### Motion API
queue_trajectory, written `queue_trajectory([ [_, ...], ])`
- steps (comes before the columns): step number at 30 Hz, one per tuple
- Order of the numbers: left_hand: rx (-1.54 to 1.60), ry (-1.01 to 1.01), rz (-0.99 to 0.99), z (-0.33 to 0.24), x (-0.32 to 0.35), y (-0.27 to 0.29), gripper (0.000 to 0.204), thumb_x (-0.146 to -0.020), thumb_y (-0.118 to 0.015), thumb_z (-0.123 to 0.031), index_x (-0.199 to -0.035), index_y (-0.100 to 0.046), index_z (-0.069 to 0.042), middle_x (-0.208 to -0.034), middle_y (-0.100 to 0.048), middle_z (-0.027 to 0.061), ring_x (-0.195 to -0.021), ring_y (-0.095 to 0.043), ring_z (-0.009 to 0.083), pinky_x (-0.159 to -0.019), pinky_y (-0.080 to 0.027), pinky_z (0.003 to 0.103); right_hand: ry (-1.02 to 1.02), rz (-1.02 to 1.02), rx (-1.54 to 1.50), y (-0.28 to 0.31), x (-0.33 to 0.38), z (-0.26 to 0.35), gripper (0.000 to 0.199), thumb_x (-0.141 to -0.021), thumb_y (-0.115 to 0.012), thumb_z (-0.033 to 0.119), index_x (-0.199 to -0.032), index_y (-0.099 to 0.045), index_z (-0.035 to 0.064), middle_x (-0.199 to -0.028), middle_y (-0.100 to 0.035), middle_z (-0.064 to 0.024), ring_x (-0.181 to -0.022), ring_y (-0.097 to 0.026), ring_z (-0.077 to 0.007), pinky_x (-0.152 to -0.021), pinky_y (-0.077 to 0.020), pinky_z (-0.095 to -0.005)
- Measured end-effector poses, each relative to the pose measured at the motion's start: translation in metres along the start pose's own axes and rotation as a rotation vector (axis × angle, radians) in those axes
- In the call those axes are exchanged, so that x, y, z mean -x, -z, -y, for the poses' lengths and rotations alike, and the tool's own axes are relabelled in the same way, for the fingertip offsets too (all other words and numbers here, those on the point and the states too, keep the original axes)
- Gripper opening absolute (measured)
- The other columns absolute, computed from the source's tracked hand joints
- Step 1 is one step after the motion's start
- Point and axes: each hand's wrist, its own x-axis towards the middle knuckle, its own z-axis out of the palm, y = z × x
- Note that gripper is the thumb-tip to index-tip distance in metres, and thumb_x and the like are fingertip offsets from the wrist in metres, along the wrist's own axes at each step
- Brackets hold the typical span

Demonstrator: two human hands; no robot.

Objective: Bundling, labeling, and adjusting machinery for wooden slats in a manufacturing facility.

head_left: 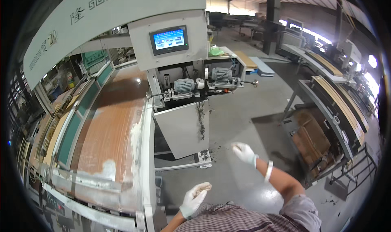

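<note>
Both my hands wear pale gloves and are raised in front of my checked shirt. My left hand (195, 199) is closed, its fingers curled together near the edge of the big machine's bed; what it holds, if anything, cannot be made out. Farther out and to the right, my right hand (244, 152) hangs over the grey floor with its fingers bent in; its grip is hidden too. Nearest to both is a tilted pale panel (183, 128) with dark dirt along its right side, below two grey motors (184, 86).
At left lies the machine's long reddish-brown bed (106, 130) with whitish dust on it. A lit control screen (169, 39) faces me above the motors. At right stands a metal rack (321, 113) with long boards and a brown sheet-like piece beneath. Flat panels (260, 67) lie farther back.
</note>
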Motion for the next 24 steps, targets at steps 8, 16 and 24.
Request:
queue_trajectory([
  [8, -0.03, -0.024, -0.472, 0.005, -0.147, 0.128, 0.032, -0.097, -0.055, -0.007, -0.127, -0.056, 0.006, -0.117, -0.066, 0.0158, -0.109, -0.064, 0.0208, -0.097, -0.048, 0.032, -0.045, -0.366, 0.115, -0.011, -0.392, -0.117, 0.024, -0.095, -0.057, 0.018, -0.112, -0.068, 0.0041, -0.101, -0.068, -0.0186, -0.091, -0.066, -0.0297, -0.08, -0.051, -0.0389],
  [16, -0.153, 0.059, -0.296, -0.062, -0.323, 0.227, 0.033, -0.097, -0.054, -0.005, -0.129, -0.055, 0.005, -0.119, -0.066, 0.013, -0.112, -0.062, 0.0176, -0.098, -0.046, 0.029, -0.239, -0.301, 0.79, -0.023, -0.549, -0.268, 0.033, -0.094, -0.057, 0.025, -0.116, -0.064, 0.0027, -0.103, -0.067, -0.0165, -0.091, -0.065, -0.0285, -0.08, -0.0511, -0.0366],
  [24, -0.202, 0.188, 0.013, -0.097, -0.449, 0.222, 0.033, -0.099, -0.052, -0.001, -0.132, -0.053, 0.003, -0.124, -0.064, 0.0113, -0.117, -0.059, 0.0162, -0.102, -0.044, 0.03, -0.103, -0.071, 0.271, -0.015, -0.508, -0.209, 0.037, -0.095, -0.055, 0.032, -0.119, -0.062, 0.0051, -0.096, -0.067, -0.0116, -0.085, -0.063, -0.0207, -0.072, -0.0507, -0.0312],
])
